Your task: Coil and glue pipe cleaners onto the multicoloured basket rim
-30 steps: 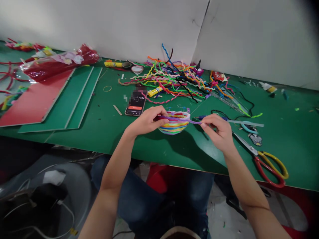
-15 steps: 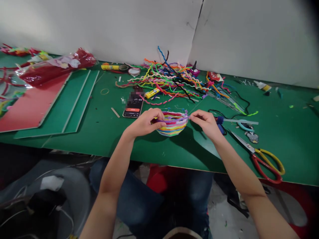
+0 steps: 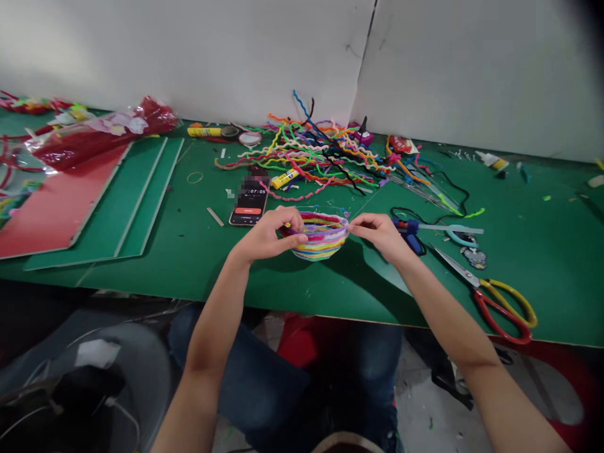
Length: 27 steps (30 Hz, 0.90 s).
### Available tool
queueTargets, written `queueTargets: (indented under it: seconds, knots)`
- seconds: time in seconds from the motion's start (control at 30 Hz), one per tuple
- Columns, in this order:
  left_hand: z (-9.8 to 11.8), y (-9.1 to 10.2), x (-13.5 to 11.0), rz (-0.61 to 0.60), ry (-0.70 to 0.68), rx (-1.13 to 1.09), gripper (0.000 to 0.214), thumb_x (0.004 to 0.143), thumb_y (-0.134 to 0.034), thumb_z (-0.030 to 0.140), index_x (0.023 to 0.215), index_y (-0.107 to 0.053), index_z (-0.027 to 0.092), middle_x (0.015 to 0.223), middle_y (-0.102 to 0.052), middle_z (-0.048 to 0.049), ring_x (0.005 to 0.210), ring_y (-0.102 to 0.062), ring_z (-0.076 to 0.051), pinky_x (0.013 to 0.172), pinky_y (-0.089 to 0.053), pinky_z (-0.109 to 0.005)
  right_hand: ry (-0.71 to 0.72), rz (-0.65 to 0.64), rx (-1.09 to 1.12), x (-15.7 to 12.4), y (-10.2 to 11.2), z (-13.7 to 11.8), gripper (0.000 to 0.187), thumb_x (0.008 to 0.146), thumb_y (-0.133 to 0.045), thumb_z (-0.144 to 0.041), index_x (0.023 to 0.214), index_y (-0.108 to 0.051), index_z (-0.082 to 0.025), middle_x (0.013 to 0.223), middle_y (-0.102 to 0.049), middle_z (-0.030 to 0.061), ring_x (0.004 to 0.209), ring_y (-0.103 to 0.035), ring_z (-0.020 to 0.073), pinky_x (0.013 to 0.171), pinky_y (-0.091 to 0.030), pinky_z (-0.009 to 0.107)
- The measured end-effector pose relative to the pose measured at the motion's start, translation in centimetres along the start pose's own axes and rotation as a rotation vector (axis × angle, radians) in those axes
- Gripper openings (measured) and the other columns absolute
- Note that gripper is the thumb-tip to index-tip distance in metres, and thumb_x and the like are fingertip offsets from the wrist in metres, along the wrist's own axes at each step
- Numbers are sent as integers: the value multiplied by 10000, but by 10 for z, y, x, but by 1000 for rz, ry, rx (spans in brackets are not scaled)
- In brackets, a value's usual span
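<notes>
Left grip pinching one striped bowl, right grip pinching one purple strand, one phone beyond

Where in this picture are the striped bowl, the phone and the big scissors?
Striped bowl (image 3: 321,248): head view, on its striped outer side.
Phone (image 3: 253,199): head view, on its lit screen.
Big scissors (image 3: 473,280): head view, near the pivot between blades and handles.

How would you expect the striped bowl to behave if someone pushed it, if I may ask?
The striped bowl would probably feel light for its size, since it looks open and thin-walled. It might rock or tip if pushed, as its sides curve inward toward the bottom.
</notes>
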<state>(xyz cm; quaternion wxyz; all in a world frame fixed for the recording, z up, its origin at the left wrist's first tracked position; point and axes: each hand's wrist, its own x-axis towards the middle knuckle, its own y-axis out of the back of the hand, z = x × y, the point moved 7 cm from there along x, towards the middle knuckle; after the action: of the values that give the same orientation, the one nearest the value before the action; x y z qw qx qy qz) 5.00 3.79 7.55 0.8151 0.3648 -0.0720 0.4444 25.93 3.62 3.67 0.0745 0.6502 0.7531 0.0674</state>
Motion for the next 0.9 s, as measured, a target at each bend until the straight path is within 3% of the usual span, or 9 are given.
queueTargets:
  seconds: [0.17,0.23,0.33,0.4,0.47,0.6,0.73,0.83,0.9]
  knots:
    - [-2,3,0,19,32,-25,367,826,-617,459,649,-441,189,675,-569,6,639,-511,-99,603,-430,-248,51,7,-116,-1,-1,-1,295,658,-748,-448,682,-631,-178,624,-574,-22,556,-454,92,549,-345,258]
    - [-1,4,1,19,28,-26,378,820,-625,455,629,-436,189,658,-567,8,636,-513,-101,604,-424,-252,135,45,-233,-3,3,-8,335,627,-782,-439,753,-613,-179,722,-602,-4,612,-493,107,550,-341,255]
    - [0,7,1,8,20,-27,394,814,-626,455,601,-428,189,630,-550,11,633,-516,-107,615,-421,-264,317,34,-409,-8,2,-28,473,634,-803,-404,1018,-605,-212,1086,-654,66,965,-596,205,724,-435,312]
    - [2,7,2,-11,13,-25,396,814,-626,447,591,-425,188,625,-549,11,635,-519,-110,629,-422,-273,405,-57,-471,-13,-6,-38,489,711,-760,-367,1143,-563,-251,1162,-661,63,1129,-576,236,907,-417,394]
    - [4,7,2,-29,-8,-24,390,819,-623,432,588,-427,187,633,-563,9,648,-526,-112,651,-426,-282,450,-161,-467,-16,-15,-43,433,771,-707,-309,1166,-538,-265,1028,-714,36,1100,-617,229,1000,-366,449]
    - [6,9,3,-21,-47,-29,381,873,-552,455,612,-480,187,688,-607,-12,695,-557,-121,707,-461,-301,405,-263,-356,-16,-25,-41,367,774,-675,-235,1096,-500,-250,810,-715,-15,889,-692,193,953,-424,429]
    - [3,16,3,110,-43,30,368,948,-399,486,816,-585,198,880,-662,-62,867,-609,-146,826,-498,-337,331,-162,-212,-11,-20,-33,378,746,-709,-254,994,-424,-244,789,-688,-30,826,-684,165,896,-462,386]
    - [-2,14,1,124,-33,50,337,897,-513,508,1030,-544,201,1009,-639,-75,988,-606,-166,889,-501,-345,321,-106,-114,-8,-17,-26,421,736,-734,-315,963,-386,-250,776,-670,-42,827,-670,153,896,-467,379]
    - [-5,11,0,128,-22,36,432,840,-607,509,1120,-462,214,1051,-610,-75,1005,-607,-170,866,-518,-330,300,-105,-70,-6,-17,-19,447,723,-749,-373,942,-376,-257,772,-668,-44,831,-662,151,890,-476,371]
